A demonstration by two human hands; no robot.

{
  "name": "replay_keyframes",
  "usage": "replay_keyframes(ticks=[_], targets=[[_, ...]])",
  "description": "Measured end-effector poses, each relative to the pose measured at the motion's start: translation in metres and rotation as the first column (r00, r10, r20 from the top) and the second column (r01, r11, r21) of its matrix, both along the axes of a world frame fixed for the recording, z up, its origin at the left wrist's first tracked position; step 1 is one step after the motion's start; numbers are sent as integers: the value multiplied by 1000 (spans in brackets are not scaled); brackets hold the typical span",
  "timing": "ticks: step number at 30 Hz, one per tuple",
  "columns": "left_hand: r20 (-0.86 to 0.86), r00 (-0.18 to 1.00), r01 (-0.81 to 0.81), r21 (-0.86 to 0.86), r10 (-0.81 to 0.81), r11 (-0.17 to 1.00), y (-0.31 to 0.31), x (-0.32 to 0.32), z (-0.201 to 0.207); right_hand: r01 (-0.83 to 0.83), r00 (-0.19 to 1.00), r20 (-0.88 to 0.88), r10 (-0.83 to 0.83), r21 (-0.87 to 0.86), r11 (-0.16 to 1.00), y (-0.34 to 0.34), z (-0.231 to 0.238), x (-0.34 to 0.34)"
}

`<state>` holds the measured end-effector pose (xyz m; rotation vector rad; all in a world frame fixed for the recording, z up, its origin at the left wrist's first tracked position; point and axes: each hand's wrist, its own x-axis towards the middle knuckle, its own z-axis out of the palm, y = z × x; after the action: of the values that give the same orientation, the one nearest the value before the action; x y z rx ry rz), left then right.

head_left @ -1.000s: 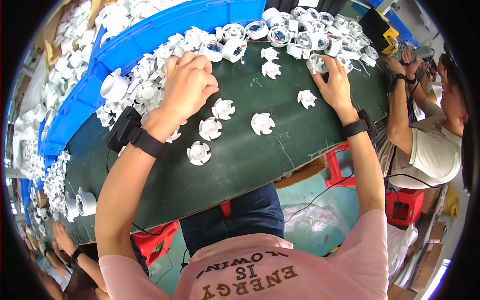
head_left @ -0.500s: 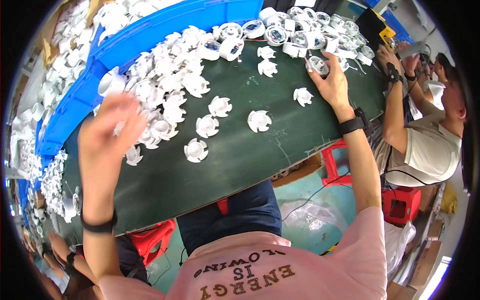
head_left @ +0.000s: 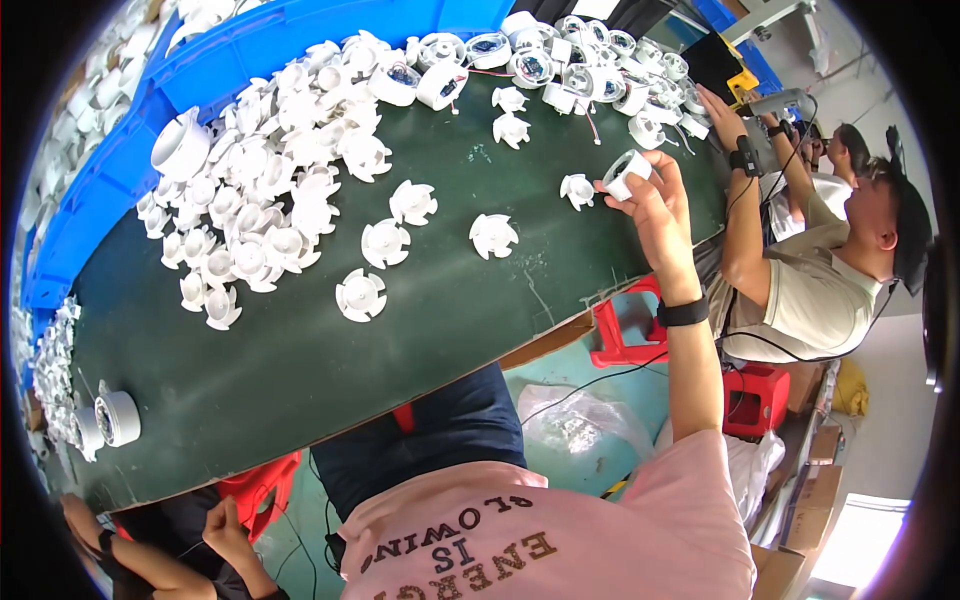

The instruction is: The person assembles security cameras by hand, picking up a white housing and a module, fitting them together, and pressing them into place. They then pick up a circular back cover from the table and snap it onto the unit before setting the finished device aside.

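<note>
Between the thumb and fingers of my right hand (head_left: 655, 215) is a white round motor housing (head_left: 628, 176), held tilted just above the dark green tabletop. One white fan impeller (head_left: 577, 191) lies immediately left of that hand. More loose impellers, such as one (head_left: 494, 236) near the middle, rest apart on the table. What appears to be my left hand (head_left: 231, 538) is low at the lower left, off the table, with its fingers curled. Whatever it may hold is hidden.
A heap of white impellers (head_left: 265, 190) lies against a long blue bin (head_left: 310, 45). White motor housings with wires (head_left: 530, 66) cluster at the back. Two white round parts (head_left: 118, 418) stand at the left end. A co-worker (head_left: 815, 290) sits at the right; another's hand (head_left: 82, 520) shows lower left.
My right hand has drawn the housing back from the cluster at the rear toward me. My left hand has left the impeller heap and dropped low. The whole view has shifted.
</note>
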<state>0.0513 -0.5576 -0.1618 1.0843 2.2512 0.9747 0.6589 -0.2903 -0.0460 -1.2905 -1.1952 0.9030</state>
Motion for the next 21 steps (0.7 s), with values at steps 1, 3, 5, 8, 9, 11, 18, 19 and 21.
replay_keyframes(ticks=[1, 3, 5, 8, 9, 11, 18, 19, 21], targets=[[-50, 996, -72, 51, 75, 996, -9, -18, -26, -9, 1000, 7, 9, -2, 1000, -2, 5, -1], [-94, 983, -147, 98, 156, 984, -14, -33, -49, -55, 996, -75, 51, -61, 997, -8, 15, -5], [-252, 962, -102, 34, 107, 994, -9, -38, -56, -59, 998, -39, 56, -81, 995, -13, 31, -14], [-475, 880, -192, -401, -25, 896, 5, -35, -66, 23, 964, 266, -1, -83, 996, -18, 41, -14], [-642, 753, -199, -428, -141, 882, 12, -22, -65, 19, 962, 271, 5, -87, 996, -17, 38, -17], [-619, 761, -142, -452, -195, 881, 16, -11, -66, -22, 991, 131, 23, -9, 1000, -13, 25, -17], [-174, 930, 294, -176, -324, 939, 28, 14, -74, -12, 914, 402, -51, 152, 988, -3, -20, -21], [-2, 959, 282, -106, -284, 954, 35, 33, -56, -19, 872, 486, -63, 162, 987, -4, -17, -28], [-212, 883, 398, -134, -419, 907, 41, 57, -44, -35, 855, 519, -12, 79, 996, -5, -10, -32]])
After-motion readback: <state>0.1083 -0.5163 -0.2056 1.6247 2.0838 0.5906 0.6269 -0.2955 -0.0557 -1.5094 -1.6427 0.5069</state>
